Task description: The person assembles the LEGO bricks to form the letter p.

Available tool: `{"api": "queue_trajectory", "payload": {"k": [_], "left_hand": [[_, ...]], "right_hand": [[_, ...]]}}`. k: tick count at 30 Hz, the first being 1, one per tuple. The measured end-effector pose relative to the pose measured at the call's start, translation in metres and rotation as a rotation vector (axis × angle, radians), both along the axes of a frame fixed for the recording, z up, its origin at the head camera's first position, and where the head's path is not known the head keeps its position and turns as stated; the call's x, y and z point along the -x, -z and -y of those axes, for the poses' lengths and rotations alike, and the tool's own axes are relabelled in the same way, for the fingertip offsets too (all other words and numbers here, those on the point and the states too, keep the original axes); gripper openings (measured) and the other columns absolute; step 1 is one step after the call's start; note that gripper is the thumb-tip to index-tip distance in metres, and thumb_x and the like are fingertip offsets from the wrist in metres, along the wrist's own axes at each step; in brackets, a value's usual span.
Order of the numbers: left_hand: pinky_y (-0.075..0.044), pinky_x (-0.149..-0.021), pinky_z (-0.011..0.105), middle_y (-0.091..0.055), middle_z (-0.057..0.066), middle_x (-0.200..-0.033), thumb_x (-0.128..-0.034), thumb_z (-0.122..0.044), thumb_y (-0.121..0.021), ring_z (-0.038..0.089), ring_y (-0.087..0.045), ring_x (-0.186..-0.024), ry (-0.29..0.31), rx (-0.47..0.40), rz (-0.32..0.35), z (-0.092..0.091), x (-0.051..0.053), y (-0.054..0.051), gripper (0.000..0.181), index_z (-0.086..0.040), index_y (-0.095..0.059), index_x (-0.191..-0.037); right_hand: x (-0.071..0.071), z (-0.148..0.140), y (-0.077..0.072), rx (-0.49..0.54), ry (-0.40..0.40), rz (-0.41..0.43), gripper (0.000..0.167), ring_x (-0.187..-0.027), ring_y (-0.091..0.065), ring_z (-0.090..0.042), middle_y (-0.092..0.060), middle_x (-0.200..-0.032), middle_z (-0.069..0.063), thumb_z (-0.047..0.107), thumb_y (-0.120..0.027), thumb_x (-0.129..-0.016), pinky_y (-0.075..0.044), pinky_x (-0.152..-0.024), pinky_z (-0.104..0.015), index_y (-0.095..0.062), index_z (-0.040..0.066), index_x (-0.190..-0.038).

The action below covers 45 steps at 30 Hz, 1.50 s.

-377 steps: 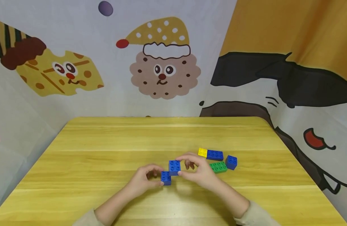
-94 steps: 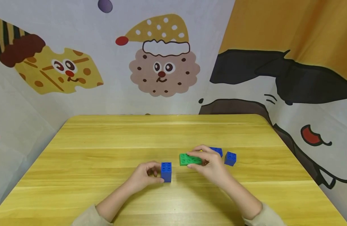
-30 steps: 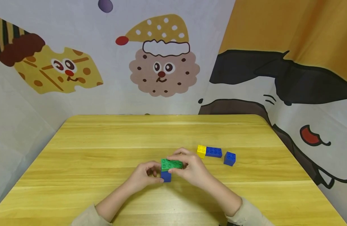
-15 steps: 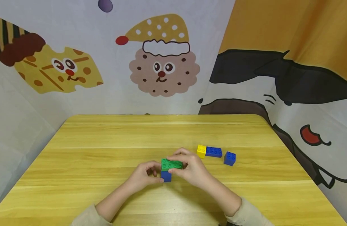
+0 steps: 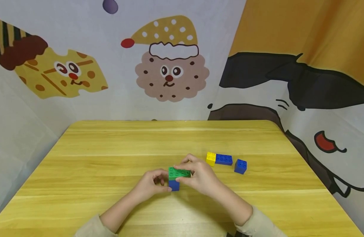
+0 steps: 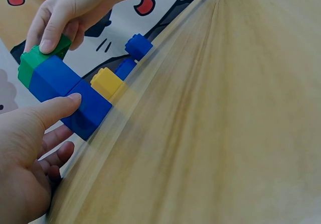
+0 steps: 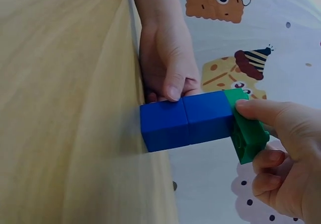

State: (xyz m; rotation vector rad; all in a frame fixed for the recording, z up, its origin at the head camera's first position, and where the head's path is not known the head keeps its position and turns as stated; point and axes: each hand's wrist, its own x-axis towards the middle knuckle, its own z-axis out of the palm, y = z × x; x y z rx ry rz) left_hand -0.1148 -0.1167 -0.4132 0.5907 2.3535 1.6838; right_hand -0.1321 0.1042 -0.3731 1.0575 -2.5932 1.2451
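Two blue blocks [image 5: 174, 185] [image 6: 90, 108] [image 7: 163, 125] stand stacked on the table, one upon the other. Across their top lies a long green block [image 5: 179, 173] [image 6: 34, 63] [image 7: 247, 133], its right part jutting out past the stack. My left hand [image 5: 149, 186] [image 6: 25, 153] [image 7: 168, 58] holds the lower blue block between thumb and fingers. With thumb and fingers my right hand [image 5: 199, 175] [image 6: 75, 8] [image 7: 296, 143] pinches the green block along its sides. In the right wrist view the green block touches the upper blue one.
Right of the hands, a yellow block [image 5: 210, 159] [image 6: 106, 84] touches the end of a long blue block [image 5: 224, 159] [image 6: 125, 68]. Further right on the wooden table [image 5: 125, 141] sits a separate blue block [image 5: 240, 166] [image 6: 138, 46]. A printed curtain hangs behind.
Since the older head frames, the upper blue block has come onto the lower one, and my right hand has brought the green block left onto the stack. Over the last second the hands barely moved.
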Motion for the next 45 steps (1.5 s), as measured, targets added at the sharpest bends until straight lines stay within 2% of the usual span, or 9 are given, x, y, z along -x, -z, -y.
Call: {"api": "queue_trajectory", "payload": {"k": [8, 23, 31, 38, 45], "left_hand": [[-0.039, -0.064, 0.023, -0.060, 0.015, -0.088, -0.0769, -0.004, -0.078, 0.022, -0.049, -0.075, -0.004, 0.001, 0.011, 0.000, -0.001, 0.001, 0.034, -0.004, -0.066, -0.108], [-0.038, -0.064, 0.023, -0.061, 0.014, -0.089, -0.0771, -0.004, -0.078, 0.022, -0.048, -0.076, -0.015, -0.004, 0.025, -0.001, -0.001, 0.001, 0.034, -0.003, -0.066, -0.108], [-0.040, -0.063, 0.023, -0.061, 0.005, -0.086, -0.0741, -0.017, -0.083, 0.020, -0.050, -0.075, -0.018, 0.023, -0.007, 0.005, 0.013, 0.032, 0.037, -0.011, -0.069, -0.107], [-0.039, -0.063, 0.023, -0.061, 0.006, -0.085, -0.0727, -0.014, -0.084, 0.019, -0.049, -0.075, -0.028, -0.003, 0.023, 0.004, 0.012, 0.029, 0.038, -0.010, -0.069, -0.107], [-0.040, -0.062, 0.023, -0.060, 0.007, -0.084, -0.0719, -0.015, -0.084, 0.020, -0.050, -0.075, -0.033, 0.008, 0.031, 0.004, 0.013, 0.031, 0.038, -0.010, -0.069, -0.107]], "right_hand": [[0.003, 0.000, -0.002, -0.028, 0.000, 0.042, 0.036, -0.066, -0.049, -0.008, -0.055, -0.094, 0.010, 0.012, -0.083, -0.074, -0.047, -0.054, -0.023, -0.073, 0.011, -0.109], [0.003, -0.003, 0.003, -0.011, 0.000, 0.054, 0.036, -0.065, -0.052, -0.012, -0.059, -0.104, 0.011, 0.021, -0.081, -0.077, -0.047, -0.055, -0.024, -0.071, 0.017, -0.112], [0.003, -0.007, 0.008, 0.035, 0.005, 0.025, 0.041, -0.066, -0.052, -0.011, -0.061, -0.108, 0.009, 0.022, -0.081, -0.077, -0.049, -0.056, -0.024, -0.069, 0.016, -0.116], [0.002, -0.019, 0.009, 0.064, 0.027, 0.009, 0.043, -0.059, -0.045, -0.006, -0.060, -0.112, 0.008, 0.023, -0.082, -0.076, -0.044, -0.049, -0.022, -0.069, 0.017, -0.116], [-0.002, -0.037, 0.009, 0.066, 0.105, -0.004, 0.042, -0.059, -0.045, -0.007, -0.061, -0.114, 0.011, 0.019, -0.083, -0.074, -0.040, -0.045, -0.022, -0.070, 0.018, -0.115]]}}
